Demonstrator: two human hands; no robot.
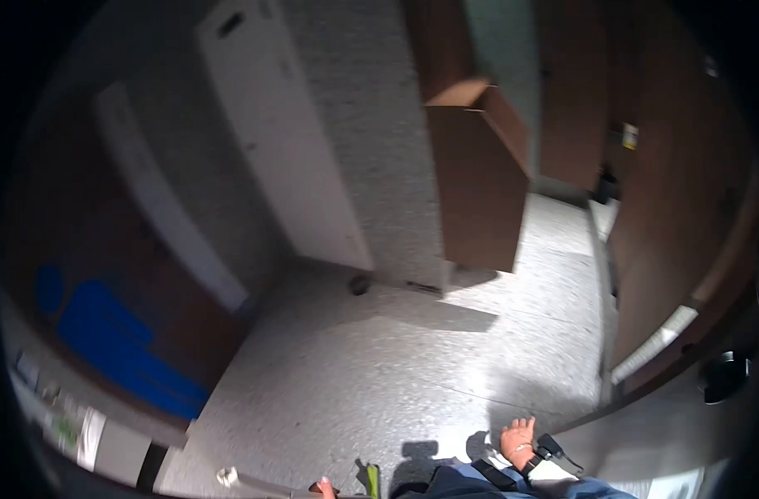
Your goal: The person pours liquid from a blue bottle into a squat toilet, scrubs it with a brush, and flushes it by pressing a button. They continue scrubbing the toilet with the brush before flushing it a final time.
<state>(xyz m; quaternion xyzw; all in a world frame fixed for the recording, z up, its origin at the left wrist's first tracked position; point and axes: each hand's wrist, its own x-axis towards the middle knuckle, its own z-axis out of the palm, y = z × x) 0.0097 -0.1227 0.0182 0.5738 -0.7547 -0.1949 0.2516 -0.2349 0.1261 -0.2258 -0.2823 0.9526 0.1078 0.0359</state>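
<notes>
Speckled floor point(379, 366) lies underfoot; right hand point(518, 439) hangs loosely open, holding nothing; left hand point(323, 486) grips a long handle point(263, 482), which could catch the wall.

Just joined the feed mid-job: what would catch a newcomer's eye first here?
The pale speckled floor fills the middle, lit bright. Above it a brown wooden cabinet juts from the wall, and a blue figure sign marks the dark door at left. At the bottom edge the right hand hangs open, wearing a wrist strap.
</notes>
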